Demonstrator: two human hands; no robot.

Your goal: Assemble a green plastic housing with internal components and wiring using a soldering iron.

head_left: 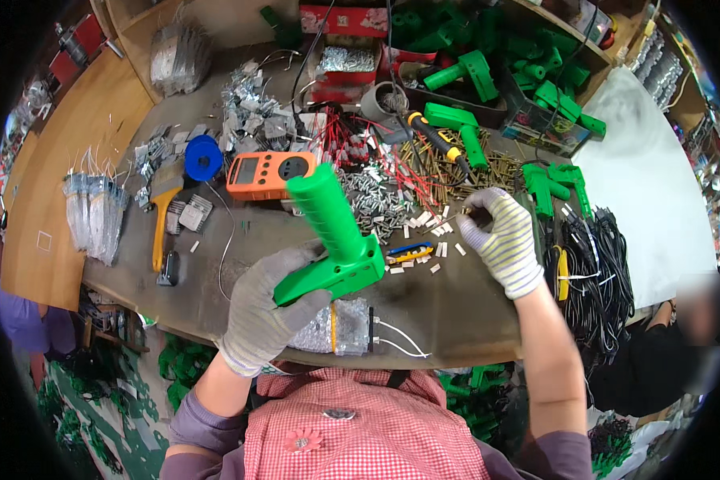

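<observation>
Green and L-shaped, the plastic handle (pixel 336 232) sits in the left hand (pixel 260 312) above the near part of the tabletop (pixel 456 316); that grip is wrapped around its lower body, tube upward, presumably to steady it and leave its side face exposed. The right hand (pixel 506 244) hovers beside the loose screws (pixel 508 170), thumb and fingertips drawn together; whether that grip holds a small piece, I cannot tell. Screws, metal sleeves (pixel 372 192) and a screwdriver (pixel 434 138) lie just beyond the hands, likely to save stretching, while the orange meter (pixel 268 176) and black cords (pixel 596 276) sit off to 2 sides, perhaps to avoid hindering them.
</observation>
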